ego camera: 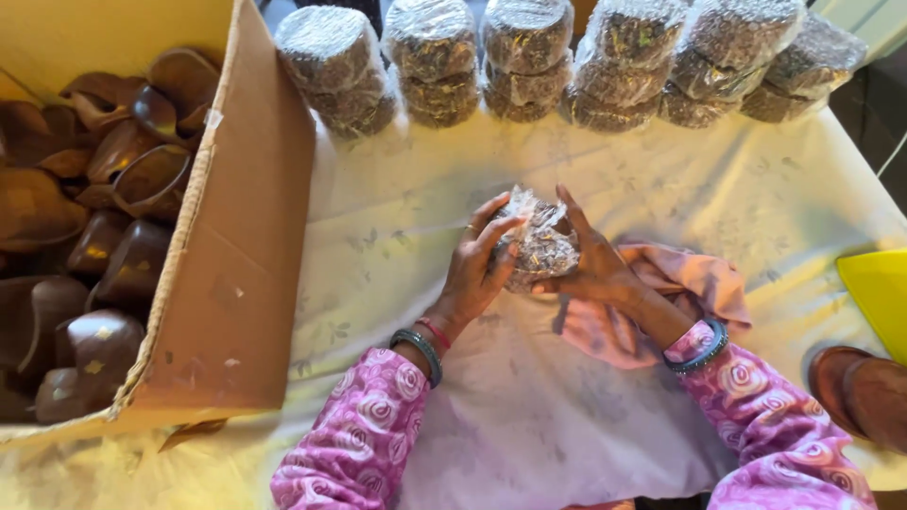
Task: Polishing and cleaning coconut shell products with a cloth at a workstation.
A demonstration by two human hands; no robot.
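A row of round clear-wrapped bundles (567, 61) was stacked along the far edge of the table (397, 236). One small wrapped bundle (540, 246) was held mid-table. An open brown cardboard box (241, 246) stood at the left edge.

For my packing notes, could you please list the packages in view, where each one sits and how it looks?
Wrapped bundle: held between left hand and right hand, rounded, clear crinkled film.
Wrapped stacks: row along table's far edge, round, clear film over dark contents.
Cardboard box: left, open, brown, holding dark brown cups.
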